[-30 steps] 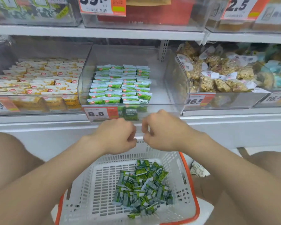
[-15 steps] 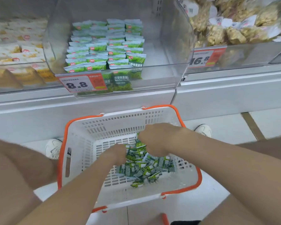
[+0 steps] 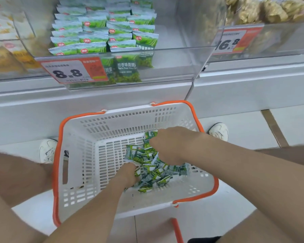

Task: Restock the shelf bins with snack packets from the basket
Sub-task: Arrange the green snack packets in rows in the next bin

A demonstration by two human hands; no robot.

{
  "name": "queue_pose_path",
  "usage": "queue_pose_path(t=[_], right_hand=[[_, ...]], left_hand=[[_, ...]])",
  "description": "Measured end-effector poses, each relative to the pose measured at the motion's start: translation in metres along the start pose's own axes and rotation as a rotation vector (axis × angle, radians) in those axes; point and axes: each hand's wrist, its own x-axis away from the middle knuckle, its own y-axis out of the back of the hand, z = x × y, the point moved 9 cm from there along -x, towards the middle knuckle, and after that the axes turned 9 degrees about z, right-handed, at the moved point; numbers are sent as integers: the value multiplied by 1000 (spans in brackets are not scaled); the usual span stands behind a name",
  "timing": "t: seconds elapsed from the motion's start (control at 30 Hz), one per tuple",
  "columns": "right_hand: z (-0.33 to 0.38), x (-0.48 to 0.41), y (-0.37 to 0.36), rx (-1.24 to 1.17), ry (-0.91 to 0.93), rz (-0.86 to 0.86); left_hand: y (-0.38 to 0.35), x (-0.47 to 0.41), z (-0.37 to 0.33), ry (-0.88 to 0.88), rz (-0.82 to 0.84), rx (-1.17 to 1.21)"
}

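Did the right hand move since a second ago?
Yes. The right hand was up by the price tag on the clear bin; now it is down in the basket, on the green packets.

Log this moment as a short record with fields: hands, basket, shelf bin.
left hand: fingers buried in the packets, grip hidden
right hand: curled over the pile, grip unclear
basket: white, orange handles, on the floor
bin: clear, green packets in rows on its left side
price tag: 8.8
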Motion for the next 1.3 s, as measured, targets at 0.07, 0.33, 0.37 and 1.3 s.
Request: queue_pose_path(t=[0.07,0.33,0.37,1.3], right_hand=[[2,2,5,18,6,-9],[6,25,52,56,72,-210],[6,28,57,38,92,-256],[-73,152,176,-856,177,-995]], left_hand=[[14,7,3,1,-19,71],[112,90,-33,-218,-13,881],[125,104,-43,-261,-13,936],[311,341,-113,-763,-694,653]])
